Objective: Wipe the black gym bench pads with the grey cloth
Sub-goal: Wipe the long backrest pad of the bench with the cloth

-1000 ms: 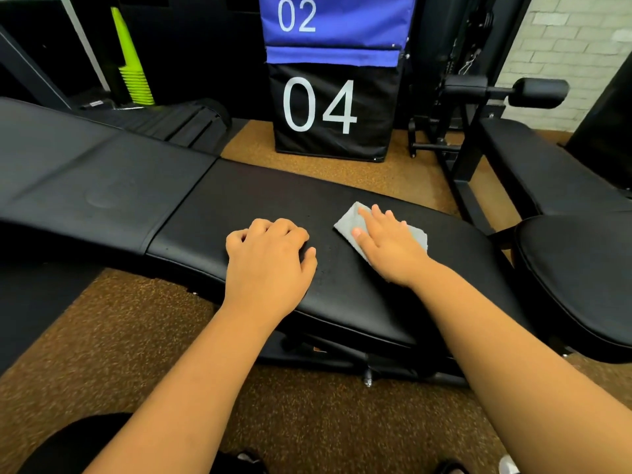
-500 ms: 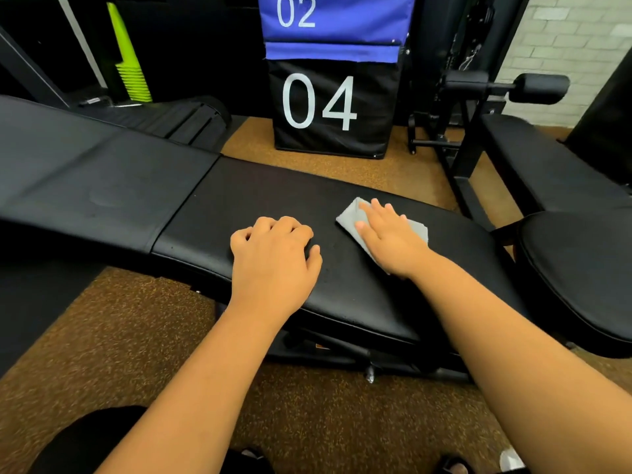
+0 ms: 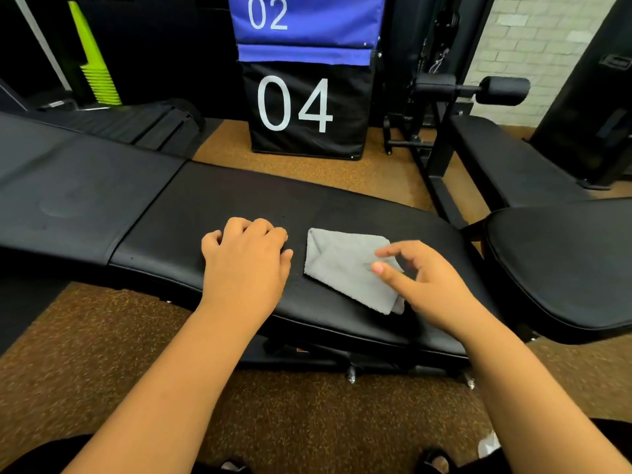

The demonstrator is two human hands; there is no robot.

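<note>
The black gym bench runs across the view, with its seat pad [image 3: 222, 200] in the middle and a longer back pad [image 3: 68, 186] to the left. A folded grey cloth [image 3: 342, 261] lies flat on the seat pad. My right hand [image 3: 427, 282] hovers over the cloth's right corner with thumb and fingers spread, and holds nothing. My left hand [image 3: 246, 265] rests on the seat pad just left of the cloth, with its fingers curled under.
A second black bench pad [image 3: 564, 261] sits close on the right, with another pad [image 3: 506, 165] and a foam roller bar [image 3: 502, 90] behind it. A black box marked 04 [image 3: 307, 111] stands beyond the bench under a blue one marked 02 [image 3: 307, 18]. Green cones [image 3: 95, 63] are stacked at far left.
My right hand has lifted off the cloth and drawn back to the right, leaving most of the cloth uncovered. My left hand has stayed in place on the pad.
</note>
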